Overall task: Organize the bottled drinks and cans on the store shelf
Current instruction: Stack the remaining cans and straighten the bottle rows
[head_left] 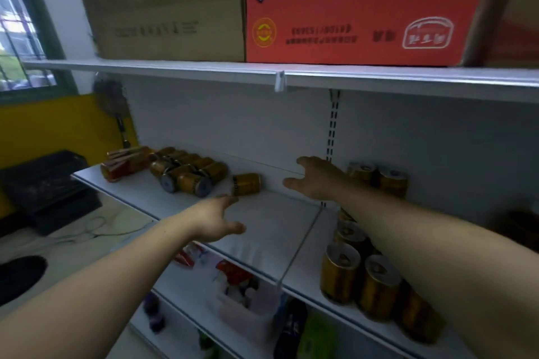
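A white store shelf (262,221) runs across the middle. Several gold cans (189,172) lie on their sides at its far left, next to a red-labelled bottle (122,166) lying down. One lone gold can (246,183) lies apart from them. Upright gold cans (364,277) stand in rows on the right part of the shelf. My left hand (215,218) hovers open over the bare shelf, fingertips close to the lone can. My right hand (318,178) is open near the back panel, just left of the rear upright cans (390,181).
A clear divider (303,245) splits the shelf. The shelf above holds a brown carton (163,3) and a red carton (364,9). Lower shelves hold bottles and a plastic tub (242,300). A black crate (49,183) stands at the left by the yellow wall.
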`<state>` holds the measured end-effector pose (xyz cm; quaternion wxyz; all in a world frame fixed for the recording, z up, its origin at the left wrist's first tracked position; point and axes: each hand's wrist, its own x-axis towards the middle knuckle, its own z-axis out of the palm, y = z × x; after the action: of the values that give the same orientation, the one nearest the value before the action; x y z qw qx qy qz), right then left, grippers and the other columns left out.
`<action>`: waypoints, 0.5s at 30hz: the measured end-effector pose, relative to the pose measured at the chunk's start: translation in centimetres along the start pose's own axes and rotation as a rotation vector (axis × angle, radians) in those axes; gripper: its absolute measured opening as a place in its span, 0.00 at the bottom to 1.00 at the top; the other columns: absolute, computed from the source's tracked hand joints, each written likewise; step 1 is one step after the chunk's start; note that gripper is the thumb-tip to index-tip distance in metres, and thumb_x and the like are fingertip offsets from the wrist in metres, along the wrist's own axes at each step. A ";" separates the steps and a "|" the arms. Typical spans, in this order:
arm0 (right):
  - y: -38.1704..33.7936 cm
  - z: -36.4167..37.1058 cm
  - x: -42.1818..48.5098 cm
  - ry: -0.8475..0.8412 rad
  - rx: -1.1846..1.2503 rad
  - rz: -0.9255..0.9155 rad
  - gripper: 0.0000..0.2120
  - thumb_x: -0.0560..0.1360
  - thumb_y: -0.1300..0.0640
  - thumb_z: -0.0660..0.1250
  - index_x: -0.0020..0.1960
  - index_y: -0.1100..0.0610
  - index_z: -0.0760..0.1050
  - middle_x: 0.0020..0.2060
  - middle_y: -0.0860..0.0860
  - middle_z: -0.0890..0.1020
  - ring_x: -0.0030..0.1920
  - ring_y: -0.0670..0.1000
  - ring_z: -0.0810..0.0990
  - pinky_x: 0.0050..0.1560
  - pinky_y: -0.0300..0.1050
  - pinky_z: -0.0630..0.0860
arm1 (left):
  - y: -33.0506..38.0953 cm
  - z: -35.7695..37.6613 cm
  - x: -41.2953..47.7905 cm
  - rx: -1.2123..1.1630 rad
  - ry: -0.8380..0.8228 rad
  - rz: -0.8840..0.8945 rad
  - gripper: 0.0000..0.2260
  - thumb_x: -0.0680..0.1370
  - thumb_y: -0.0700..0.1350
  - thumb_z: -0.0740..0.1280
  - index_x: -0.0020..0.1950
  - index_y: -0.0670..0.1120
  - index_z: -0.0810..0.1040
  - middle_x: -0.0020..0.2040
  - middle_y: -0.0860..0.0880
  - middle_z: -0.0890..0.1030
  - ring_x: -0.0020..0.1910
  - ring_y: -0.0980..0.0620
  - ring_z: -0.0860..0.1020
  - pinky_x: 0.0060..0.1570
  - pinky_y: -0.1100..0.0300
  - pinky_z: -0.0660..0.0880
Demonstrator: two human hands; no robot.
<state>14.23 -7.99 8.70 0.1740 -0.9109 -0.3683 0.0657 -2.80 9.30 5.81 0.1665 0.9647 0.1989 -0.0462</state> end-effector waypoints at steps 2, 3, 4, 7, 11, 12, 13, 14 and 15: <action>-0.7 1.5 3.8 -0.021 0.015 -0.006 0.41 0.75 0.35 0.61 0.79 0.55 0.51 0.77 0.54 0.57 0.74 0.55 0.60 0.71 0.46 0.60 | -2.5 -0.5 2.5 0.008 -0.020 -0.052 0.36 0.75 0.59 0.66 0.77 0.51 0.54 0.78 0.49 0.56 0.75 0.48 0.60 0.71 0.56 0.61; -1.1 2.2 5.6 -0.041 0.020 -0.004 0.41 0.75 0.35 0.62 0.78 0.56 0.52 0.76 0.55 0.58 0.73 0.56 0.61 0.70 0.46 0.61 | -3.8 -0.7 3.6 0.008 -0.029 -0.082 0.36 0.75 0.59 0.66 0.77 0.51 0.54 0.78 0.49 0.56 0.75 0.48 0.60 0.71 0.55 0.61; -1.4 3.0 7.3 -0.055 0.018 -0.002 0.41 0.75 0.36 0.62 0.78 0.56 0.53 0.76 0.55 0.60 0.72 0.56 0.63 0.69 0.47 0.64 | -5.1 -1.0 4.7 0.010 -0.034 -0.107 0.36 0.75 0.59 0.66 0.78 0.52 0.54 0.78 0.49 0.55 0.75 0.48 0.60 0.71 0.55 0.60; -2.5 5.3 12.0 -0.104 -0.012 0.007 0.41 0.75 0.36 0.63 0.78 0.57 0.53 0.75 0.56 0.61 0.71 0.57 0.65 0.68 0.51 0.66 | -8.4 -1.7 7.5 0.026 -0.020 -0.145 0.35 0.76 0.57 0.66 0.77 0.50 0.55 0.77 0.48 0.57 0.74 0.47 0.61 0.70 0.55 0.60; -4.1 8.8 16.7 -0.154 -0.039 0.033 0.36 0.75 0.39 0.65 0.75 0.57 0.59 0.70 0.57 0.67 0.65 0.58 0.70 0.59 0.50 0.71 | -12.1 -2.3 11.4 0.072 -0.015 -0.149 0.32 0.77 0.52 0.67 0.76 0.48 0.56 0.75 0.46 0.62 0.72 0.46 0.65 0.68 0.55 0.64; -4.4 9.8 17.7 -0.152 -0.031 0.047 0.35 0.74 0.39 0.66 0.73 0.57 0.62 0.68 0.57 0.69 0.63 0.57 0.72 0.56 0.49 0.71 | -13.2 -2.4 12.6 0.100 -0.012 -0.133 0.32 0.77 0.50 0.67 0.77 0.48 0.56 0.75 0.46 0.63 0.71 0.46 0.66 0.68 0.54 0.65; -4.8 10.7 18.6 -0.144 -0.022 0.059 0.34 0.74 0.40 0.67 0.72 0.58 0.63 0.68 0.58 0.69 0.62 0.57 0.72 0.57 0.49 0.71 | -14.3 -2.4 13.8 0.144 -0.002 -0.103 0.32 0.77 0.48 0.67 0.77 0.49 0.54 0.76 0.46 0.61 0.72 0.46 0.64 0.69 0.53 0.64; -5.0 11.6 19.3 -0.134 -0.021 0.067 0.34 0.74 0.42 0.68 0.73 0.59 0.62 0.69 0.58 0.67 0.64 0.58 0.71 0.60 0.50 0.70 | -15.6 -2.6 15.1 0.204 0.009 -0.060 0.32 0.77 0.46 0.66 0.77 0.49 0.53 0.76 0.46 0.59 0.74 0.46 0.61 0.70 0.52 0.61; -5.3 12.6 20.0 -0.131 -0.037 0.073 0.36 0.75 0.45 0.68 0.75 0.59 0.58 0.73 0.58 0.62 0.68 0.59 0.67 0.65 0.51 0.67 | -16.8 -2.7 16.4 0.267 0.018 -0.013 0.33 0.77 0.44 0.66 0.77 0.50 0.52 0.77 0.46 0.56 0.76 0.46 0.56 0.72 0.50 0.57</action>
<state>22.07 12.79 -0.95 0.1304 -0.9205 -0.3467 0.1245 5.60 30.81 0.73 0.0345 0.9773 0.1989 -0.0648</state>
